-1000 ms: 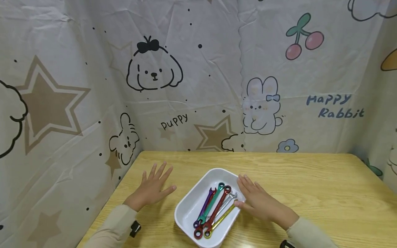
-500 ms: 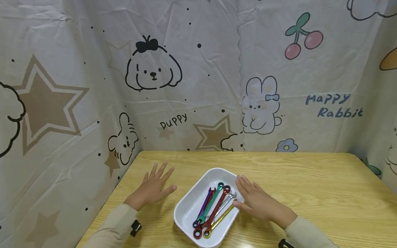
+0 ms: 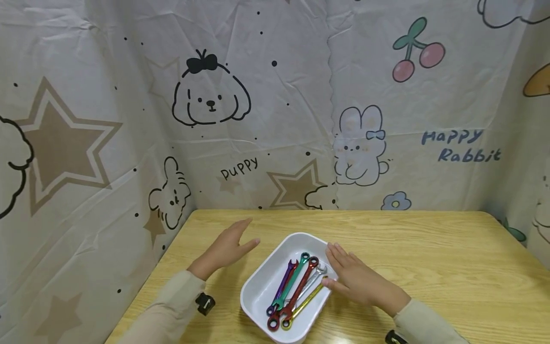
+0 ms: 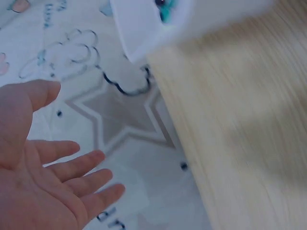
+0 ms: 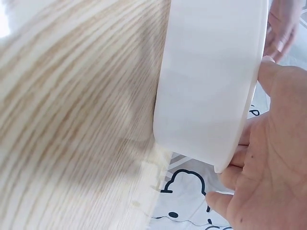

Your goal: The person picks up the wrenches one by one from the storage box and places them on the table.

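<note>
A white plastic bin (image 3: 258, 292) stands on the table, turned at an angle. Inside it lie several ratcheting wrenches, among them a purple one (image 3: 282, 286), a green one (image 3: 293, 281), a red one (image 3: 301, 289), a silver one (image 3: 315, 281) and a yellow one (image 3: 306, 303). My left hand (image 3: 225, 248) hovers left of the bin, apart from it, thumb spread and nothing held; the left wrist view shows its palm and loose fingers. My right hand (image 3: 356, 277) rests with fairly straight fingers along the bin's right rim, the thumb touching the rim in the right wrist view.
The wooden table (image 3: 429, 258) extends to both sides of the bin. Its back edge meets a hanging printed cloth (image 3: 275, 105), which also covers the left side. Dark straps (image 3: 205, 303) show at both wrists.
My left hand has shifted right and slightly up, turning from palm down with spread fingers to more edge-on. The right hand, the bin and the wrenches stay where they were.
</note>
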Motion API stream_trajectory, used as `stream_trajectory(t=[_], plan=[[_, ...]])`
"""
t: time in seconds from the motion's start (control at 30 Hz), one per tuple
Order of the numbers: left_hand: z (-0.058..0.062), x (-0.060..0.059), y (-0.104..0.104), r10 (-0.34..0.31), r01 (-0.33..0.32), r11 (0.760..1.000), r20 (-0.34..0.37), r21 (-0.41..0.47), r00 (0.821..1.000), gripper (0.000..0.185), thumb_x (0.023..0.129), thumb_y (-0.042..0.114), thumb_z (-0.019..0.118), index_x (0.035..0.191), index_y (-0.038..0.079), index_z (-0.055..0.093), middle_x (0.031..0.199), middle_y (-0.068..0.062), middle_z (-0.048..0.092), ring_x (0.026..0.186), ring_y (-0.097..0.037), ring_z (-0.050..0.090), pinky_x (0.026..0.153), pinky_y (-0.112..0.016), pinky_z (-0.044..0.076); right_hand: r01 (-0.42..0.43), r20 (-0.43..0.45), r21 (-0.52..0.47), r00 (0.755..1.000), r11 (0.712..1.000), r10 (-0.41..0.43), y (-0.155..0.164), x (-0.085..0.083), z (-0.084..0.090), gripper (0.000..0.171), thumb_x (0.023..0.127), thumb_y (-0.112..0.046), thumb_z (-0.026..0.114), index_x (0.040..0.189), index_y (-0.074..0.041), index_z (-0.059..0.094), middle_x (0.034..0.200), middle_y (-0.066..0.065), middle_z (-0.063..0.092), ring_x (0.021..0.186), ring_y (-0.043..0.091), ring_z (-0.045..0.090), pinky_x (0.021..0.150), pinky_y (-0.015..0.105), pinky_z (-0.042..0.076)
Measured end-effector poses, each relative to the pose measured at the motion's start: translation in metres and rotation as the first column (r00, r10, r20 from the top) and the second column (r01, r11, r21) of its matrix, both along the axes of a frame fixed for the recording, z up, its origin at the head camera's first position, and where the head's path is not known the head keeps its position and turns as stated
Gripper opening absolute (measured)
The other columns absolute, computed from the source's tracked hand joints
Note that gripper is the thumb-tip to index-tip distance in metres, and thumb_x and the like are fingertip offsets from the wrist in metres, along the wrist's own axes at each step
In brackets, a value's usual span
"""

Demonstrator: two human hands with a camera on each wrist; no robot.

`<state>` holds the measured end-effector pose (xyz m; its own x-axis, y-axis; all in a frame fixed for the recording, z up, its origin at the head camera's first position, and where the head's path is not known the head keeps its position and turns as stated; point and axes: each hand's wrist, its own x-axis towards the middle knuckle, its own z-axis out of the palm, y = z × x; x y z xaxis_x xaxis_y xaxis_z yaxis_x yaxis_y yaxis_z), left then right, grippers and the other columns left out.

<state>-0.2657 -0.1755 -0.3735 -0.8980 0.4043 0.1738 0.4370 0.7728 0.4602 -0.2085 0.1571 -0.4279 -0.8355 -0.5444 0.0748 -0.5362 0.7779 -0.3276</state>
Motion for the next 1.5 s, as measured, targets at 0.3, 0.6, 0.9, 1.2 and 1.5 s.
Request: stream_trajectory(t=[0.3,0.6,0.9,1.2,1.5], plan=[[0.011,-0.004,0.05,-0.087,0.079,0.978,0.032,0.194,0.996,0.042,0.092,0.019,0.064,0.128,-0.004,0.056,0.124,-0.02,0.061,0.111,-0.035,0.059,0.094,-0.044,0.049,-0.011,-0.014,0.004,1.0,1.0,0.011,0.0,0.0,-0.001,0.08,0.098,-0.053,0.04,0.146,0.009,0.026,0.155,0.025,0.017,0.143,0.041,0.015,0.113,0.055,0.018],[-0.004,-0.012,0.089,-0.087,0.074,0.995,0.218,0.071,0.972,0.044,0.088,0.018,0.069,0.12,-0.009,0.058,0.104,-0.018,0.067,0.096,-0.028,0.065,0.079,-0.036,0.055,-0.017,-0.017,0.015,1.0,1.0,0.017,0.0,-0.001,0.0,0.08,0.098,-0.053,0.039,0.146,0.009,0.025,0.155,0.025,0.015,0.143,0.041,0.015,0.113,0.053,0.019],[-0.028,-0.007,0.109,-0.056,0.081,0.993,0.256,-0.088,0.965,0.019,0.084,0.014,0.072,0.075,-0.002,0.066,0.061,0.001,0.053,0.054,-0.008,0.041,0.05,-0.022,0.038,-0.024,-0.022,0.025,0.999,0.999,0.025,-0.001,-0.001,0.002,0.079,0.099,-0.052,0.04,0.144,0.011,0.028,0.154,0.026,0.017,0.142,0.042,0.016,0.113,0.053,0.02],[-0.042,-0.001,0.118,-0.049,0.107,0.944,0.191,-0.311,0.98,0.049,0.075,0.016,0.077,0.05,0.016,0.035,0.045,0.009,0.03,0.044,-0.006,0.03,0.043,-0.019,0.025,-0.022,-0.033,0.04,0.999,0.999,0.023,-0.001,-0.001,0.002,0.078,0.099,-0.053,0.039,0.143,0.011,0.03,0.154,0.026,0.019,0.142,0.042,0.018,0.113,0.052,0.021],[-0.047,0.008,0.12,-0.042,0.045,0.918,0.016,-0.394,0.999,0.032,0.061,0.011,0.078,0.058,0.013,0.047,0.052,0.006,0.044,0.048,-0.009,0.04,0.045,-0.021,0.035,-0.013,-0.073,0.062,0.997,0.998,0.017,-0.002,0.0,0.0,0.077,0.099,-0.053,0.038,0.143,0.01,0.032,0.153,0.026,0.023,0.142,0.041,0.02,0.113,0.051,0.023]])
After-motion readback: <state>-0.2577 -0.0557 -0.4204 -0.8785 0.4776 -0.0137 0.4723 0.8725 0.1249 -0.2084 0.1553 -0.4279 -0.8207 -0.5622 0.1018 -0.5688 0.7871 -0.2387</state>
